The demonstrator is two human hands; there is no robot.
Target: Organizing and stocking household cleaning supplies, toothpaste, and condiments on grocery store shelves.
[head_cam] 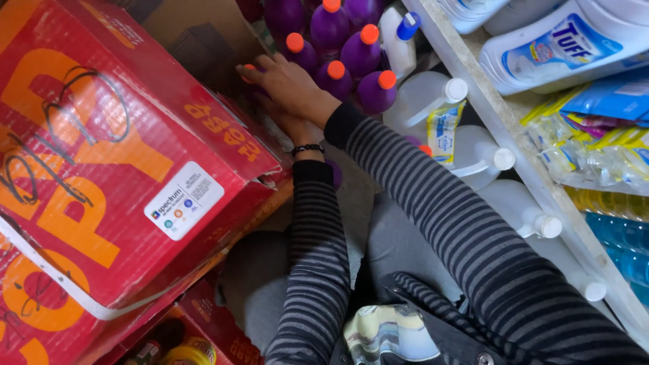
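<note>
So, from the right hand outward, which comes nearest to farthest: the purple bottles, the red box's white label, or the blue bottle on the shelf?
From the right hand:
1. Purple bottles, just beyond the fingers.
2. White label, lower left on the red box.
3. Blue bottle, far right on the shelf.

two hands reach in: the right hand (287, 80) lies over the left hand (292, 122), which wears one black bead bracelet (308, 149).

seven purple plastic bottles with orange caps (360, 51) show at the top edge of the floor space; others may be hidden behind the hands.

one white bottle with a blue cap (399, 42) stands just beside them.

five clear plastic jugs with white caps (433, 94) lie in a row along the edge of the pale shelf (473, 74).

one large white detergent bottle with a blue label (568, 40) lies on that shelf; more white ones at the top edge are too cut off to count.

two red cardboard boxes with orange lettering (101, 176) fill the left side.
</note>
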